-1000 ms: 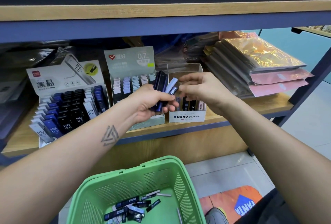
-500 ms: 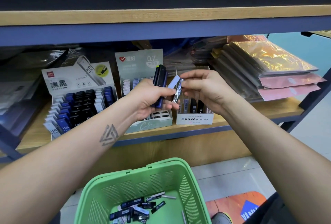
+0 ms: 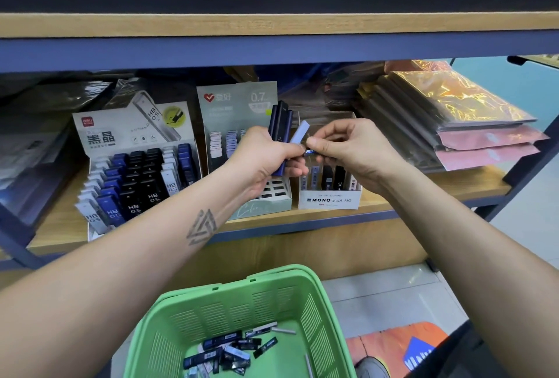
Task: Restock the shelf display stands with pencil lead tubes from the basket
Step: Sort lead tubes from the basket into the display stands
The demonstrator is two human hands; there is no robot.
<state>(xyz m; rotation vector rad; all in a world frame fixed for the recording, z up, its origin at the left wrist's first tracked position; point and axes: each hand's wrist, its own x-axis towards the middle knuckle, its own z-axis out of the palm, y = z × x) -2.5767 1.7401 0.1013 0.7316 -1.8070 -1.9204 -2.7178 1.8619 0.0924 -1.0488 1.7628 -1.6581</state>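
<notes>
My left hand (image 3: 266, 163) grips a bunch of lead tubes (image 3: 280, 123), dark blue ones upright and a pale lilac one (image 3: 299, 133) fanned to the right. My right hand (image 3: 348, 151) pinches the end of a small blue tube (image 3: 310, 152) at my left fingertips. Both hands hover in front of the white MONO display box (image 3: 329, 199) and the green 0.7 display stand (image 3: 239, 105). Further left stands the HB 0.5 display stand (image 3: 133, 141), filled with black, blue and white tubes. Below, the green basket (image 3: 242, 296) holds several loose tubes (image 3: 227, 350).
The wooden shelf (image 3: 423, 193) carries a stack of glossy packets (image 3: 453, 117) at the right and dark wrapped packs (image 3: 36, 141) at the left. An upper shelf board (image 3: 272, 24) overhangs. A shoe (image 3: 372, 368) and an orange floor mat (image 3: 402, 344) lie right of the basket.
The view has shifted slightly downward and leftward. My right hand has moved from the pale tube's upper end to pinch a small blue tube lower, by my left fingers.
</notes>
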